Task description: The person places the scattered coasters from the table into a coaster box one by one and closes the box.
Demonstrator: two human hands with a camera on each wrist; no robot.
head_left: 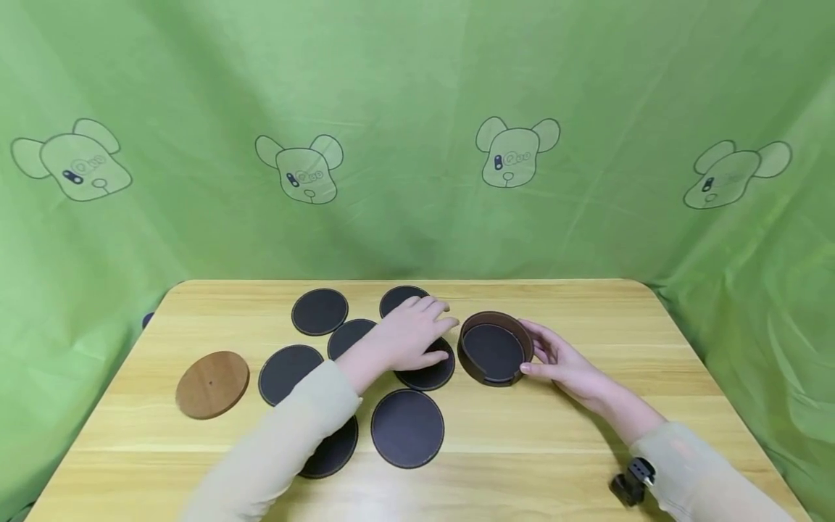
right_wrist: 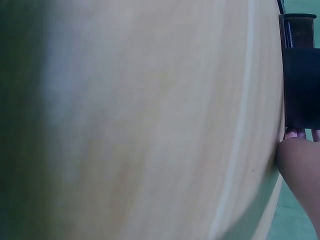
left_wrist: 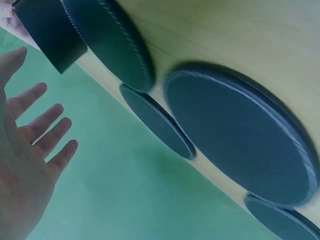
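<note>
In the head view my left hand (head_left: 417, 335) is over a dark round coaster (head_left: 427, 373), its fingers spread; whether it touches the coaster is unclear. The left wrist view shows that hand (left_wrist: 35, 135) with parted fingers and nothing held. My right hand (head_left: 566, 365) grips the right side of a round brown holder (head_left: 471, 362), thumb at the front and fingers behind. A dark coaster (head_left: 493, 353) lies inside the holder. In the right wrist view the hand (right_wrist: 302, 165) is at the holder's dark outer wall (right_wrist: 302, 90).
Several dark coasters lie left of the holder, among them one at the front (head_left: 407, 429) and one at the back left (head_left: 320, 312). A brown wooden disc (head_left: 212, 385) lies farther left. A small black device (head_left: 629, 484) is by the right sleeve. A green curtain (head_left: 404, 232) hangs behind.
</note>
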